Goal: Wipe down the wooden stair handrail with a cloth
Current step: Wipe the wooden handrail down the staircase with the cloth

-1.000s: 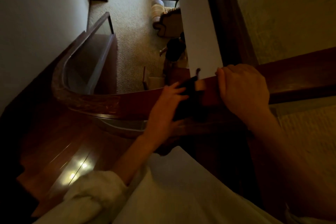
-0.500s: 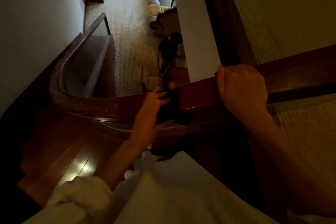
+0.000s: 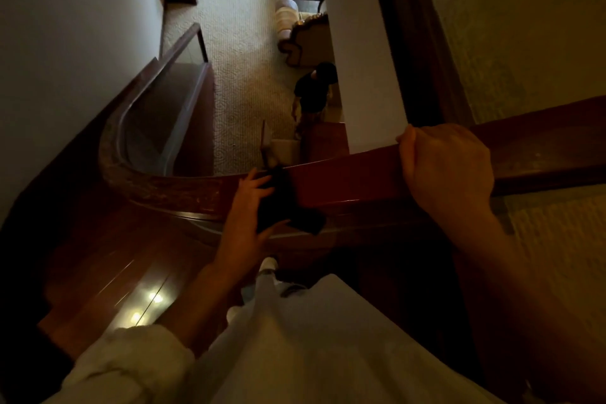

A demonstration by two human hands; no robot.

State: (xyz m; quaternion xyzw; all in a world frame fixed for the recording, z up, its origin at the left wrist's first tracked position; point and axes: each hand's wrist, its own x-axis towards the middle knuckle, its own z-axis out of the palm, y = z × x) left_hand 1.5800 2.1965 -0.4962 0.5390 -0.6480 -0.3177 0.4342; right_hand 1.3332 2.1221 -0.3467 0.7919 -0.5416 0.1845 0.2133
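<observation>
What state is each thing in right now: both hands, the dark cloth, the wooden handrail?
dark cloth: draped over the reddish-brown wooden handrail, one end hanging below it.
left hand: grips the dark cloth, fingers on top, thumb underneath.
right hand: fingers curled over the rail's far edge, gripping it.
reddish-brown wooden handrail: glossy right of the cloth, looks duller along the curve to the left.

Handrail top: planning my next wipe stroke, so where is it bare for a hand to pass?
Bare handrail: the stretch between the dark cloth held by the left hand and the right hand, and the curved run left of the left hand. Crowded: where the right hand grips the rail.
</observation>
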